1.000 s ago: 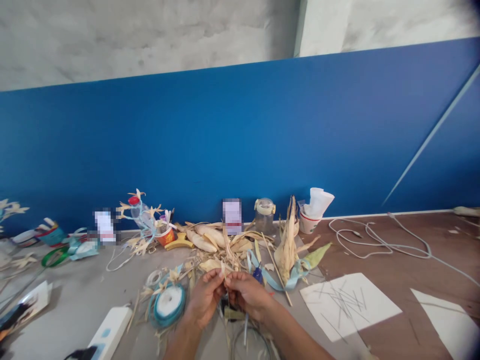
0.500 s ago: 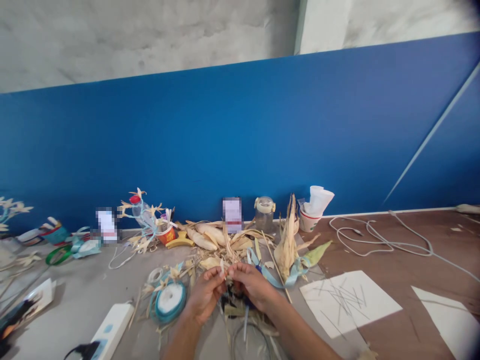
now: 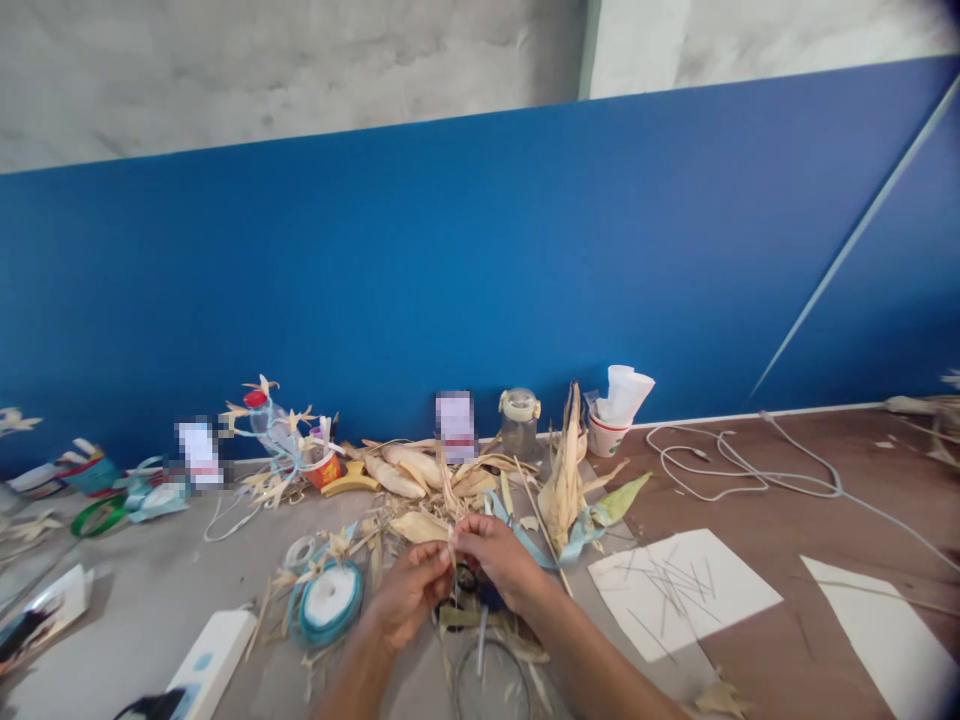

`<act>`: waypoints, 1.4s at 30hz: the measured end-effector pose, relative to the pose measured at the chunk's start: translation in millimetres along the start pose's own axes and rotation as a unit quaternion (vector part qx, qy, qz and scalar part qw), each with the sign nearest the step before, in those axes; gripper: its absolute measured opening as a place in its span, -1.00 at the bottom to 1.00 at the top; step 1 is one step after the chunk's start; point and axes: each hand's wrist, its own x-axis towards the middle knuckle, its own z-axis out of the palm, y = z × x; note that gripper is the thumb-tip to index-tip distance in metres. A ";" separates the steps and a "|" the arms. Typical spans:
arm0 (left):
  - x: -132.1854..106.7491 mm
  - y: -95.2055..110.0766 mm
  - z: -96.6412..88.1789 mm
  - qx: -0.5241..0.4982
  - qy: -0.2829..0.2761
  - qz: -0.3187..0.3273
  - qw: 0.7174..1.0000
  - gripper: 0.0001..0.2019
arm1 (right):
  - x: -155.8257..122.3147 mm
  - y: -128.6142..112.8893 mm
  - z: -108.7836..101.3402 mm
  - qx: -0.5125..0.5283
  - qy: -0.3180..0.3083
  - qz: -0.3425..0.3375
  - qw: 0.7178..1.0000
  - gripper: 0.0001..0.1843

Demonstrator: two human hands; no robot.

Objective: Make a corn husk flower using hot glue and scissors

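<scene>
My left hand [image 3: 415,588] and my right hand [image 3: 496,560] meet over the middle of the table, fingertips almost touching. Between them they pinch a small pale strip of corn husk [image 3: 451,541], mostly covered by the fingers. Just beyond lies a heap of dried corn husks [image 3: 412,470] with loose scraps. Left of my left hand is a spool of blue ribbon [image 3: 330,603]. A light blue ribbon [image 3: 532,548] curls beside my right hand, near an upright dried husk bundle [image 3: 562,490]. Dark items beneath my hands are partly hidden.
A white power strip [image 3: 214,665] lies at front left. Thin sticks rest on a white sheet [image 3: 682,590] at right, with a white cable [image 3: 742,480] behind it. A lidded jar [image 3: 519,425], a paper cup [image 3: 607,435] and a bottle with husk flowers [image 3: 274,430] stand along the blue partition [image 3: 450,280].
My right hand has risen slightly and its fingers have shifted round the husk strip. The whole view has moved a little, so the table things appear farther left.
</scene>
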 end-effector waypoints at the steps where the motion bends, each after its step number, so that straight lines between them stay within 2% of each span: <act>1: -0.3 -0.4 0.2 -0.002 -0.008 0.000 1.000 -0.67 | 1.1 0.1 -1.0 0.009 0.008 -0.002 1.000 -0.85; 6: -0.5 -4.6 0.1 0.023 -0.021 -0.004 1.000 -0.60 | 6.8 0.1 -4.5 0.037 0.058 -0.032 0.997 -0.81; 11: 1.4 -8.5 3.2 0.069 -0.020 0.010 0.997 -0.61 | 7.1 -0.9 -4.0 0.046 0.069 -0.042 0.996 -0.80; 20: -1.0 -6.4 12.7 0.045 0.020 0.047 0.998 -0.60 | 3.9 0.3 -1.1 0.040 0.066 -0.050 0.996 -0.79; 27: 1.7 -9.3 11.1 0.081 0.058 0.071 0.992 -0.61 | 7.1 9.2 3.7 0.020 0.080 -0.073 0.994 -0.80; 32: 2.2 -7.6 10.9 0.028 0.058 0.050 0.997 -0.63 | 5.9 10.2 5.1 0.017 0.082 -0.082 0.993 -0.80; 37: 1.7 -4.6 10.0 -0.016 0.043 0.035 0.998 -0.65 | 5.5 11.4 5.2 0.106 0.041 -0.044 0.993 -0.75; 42: 0.2 -1.7 11.1 -0.048 0.034 0.024 0.998 -0.65 | 4.6 11.0 6.5 0.152 0.021 -0.017 0.988 -0.75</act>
